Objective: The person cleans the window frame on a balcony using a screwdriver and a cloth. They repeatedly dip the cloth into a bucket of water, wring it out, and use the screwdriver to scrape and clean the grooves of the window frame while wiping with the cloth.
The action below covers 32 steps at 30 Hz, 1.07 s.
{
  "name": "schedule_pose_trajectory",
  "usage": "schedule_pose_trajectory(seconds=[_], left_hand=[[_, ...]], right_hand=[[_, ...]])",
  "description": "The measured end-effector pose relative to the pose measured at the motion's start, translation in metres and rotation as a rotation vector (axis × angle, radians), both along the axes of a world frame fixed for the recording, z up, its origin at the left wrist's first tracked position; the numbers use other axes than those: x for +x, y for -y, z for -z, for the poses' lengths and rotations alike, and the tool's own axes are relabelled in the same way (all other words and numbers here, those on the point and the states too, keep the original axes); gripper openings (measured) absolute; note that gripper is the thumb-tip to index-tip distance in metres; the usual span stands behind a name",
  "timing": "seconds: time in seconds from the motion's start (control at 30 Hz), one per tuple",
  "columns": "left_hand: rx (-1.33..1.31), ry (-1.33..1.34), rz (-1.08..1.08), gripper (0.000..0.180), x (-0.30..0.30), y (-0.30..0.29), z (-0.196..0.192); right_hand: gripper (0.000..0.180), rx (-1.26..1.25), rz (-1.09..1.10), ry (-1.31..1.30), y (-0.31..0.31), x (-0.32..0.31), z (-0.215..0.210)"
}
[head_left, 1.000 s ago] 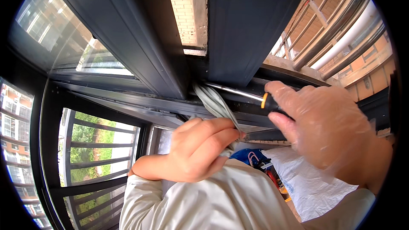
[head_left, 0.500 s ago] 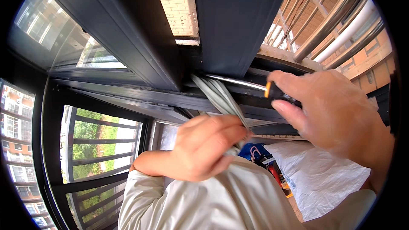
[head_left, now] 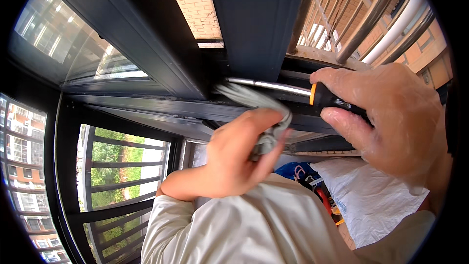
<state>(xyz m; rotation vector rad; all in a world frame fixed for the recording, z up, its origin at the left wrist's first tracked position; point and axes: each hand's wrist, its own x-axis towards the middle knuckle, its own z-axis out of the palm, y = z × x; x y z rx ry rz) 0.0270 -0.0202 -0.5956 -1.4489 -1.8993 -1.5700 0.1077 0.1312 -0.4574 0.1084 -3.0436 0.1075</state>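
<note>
My right hand [head_left: 386,117] is closed around the black and orange handle of a screwdriver [head_left: 320,97]. The metal shaft runs left over the dark window track, and its tip lies at the foot of the upright frame, beside the cloth. A grey-green cloth [head_left: 251,98] stretches from that same corner down to my left hand [head_left: 244,154], which grips its bunched end. Motion smears the cloth and the left fingers a little. The dark window frame [head_left: 254,19] and its sill track [head_left: 171,110] lie under both hands. Where the cloth's far end goes is hidden in the corner.
Metal railing bars [head_left: 371,24] stand outside at the upper right. A white sack [head_left: 366,195] lies at the lower right, beside a blue bag [head_left: 293,172] and some red and orange items. On the left is a barred window [head_left: 122,166] with greenery beyond.
The screwdriver and my right hand have shifted slightly right. My left hand has turned, its fingers more spread over the cloth, which now bunches and curves more. The view has shifted a little too.
</note>
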Motion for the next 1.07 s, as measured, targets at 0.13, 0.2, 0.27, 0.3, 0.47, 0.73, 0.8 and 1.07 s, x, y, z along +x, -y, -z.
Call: schedule_pose_trajectory(seconds=[0.13,0.2,0.27,0.3,0.47,0.73,0.8,1.07], left_hand=[[-0.069,0.272,0.209,0.048,0.009,-0.022,-0.003],[-0.117,0.486,0.343,0.059,0.009,-0.029,-0.002],[-0.04,0.616,0.531,0.064,0.012,-0.033,-0.002],[0.0,0.68,0.625,0.066,0.013,-0.033,-0.003],[0.047,0.796,0.713,0.082,0.029,-0.017,0.001],[-0.298,0.674,0.622,0.084,0.018,0.015,0.012],[-0.197,0.608,0.582,0.079,0.031,0.01,0.017],[-0.161,0.612,0.543,0.078,0.031,0.025,0.028]], right_hand=[[0.03,-0.112,0.026,0.232,-0.003,-0.017,-0.016],[0.03,0.053,-0.083,0.156,-0.007,-0.019,-0.014],[0.031,0.149,-0.197,0.04,-0.007,-0.022,-0.011],[0.032,0.106,-0.225,0.014,-0.003,-0.022,-0.01],[0.035,-0.09,0.171,0.453,0.013,-0.042,-0.02],[0.03,0.093,0.002,0.04,-0.013,-0.007,0.014],[0.029,0.054,-0.023,-0.026,-0.015,-0.004,0.016],[0.029,-0.065,0.029,0.136,-0.015,-0.012,0.024]])
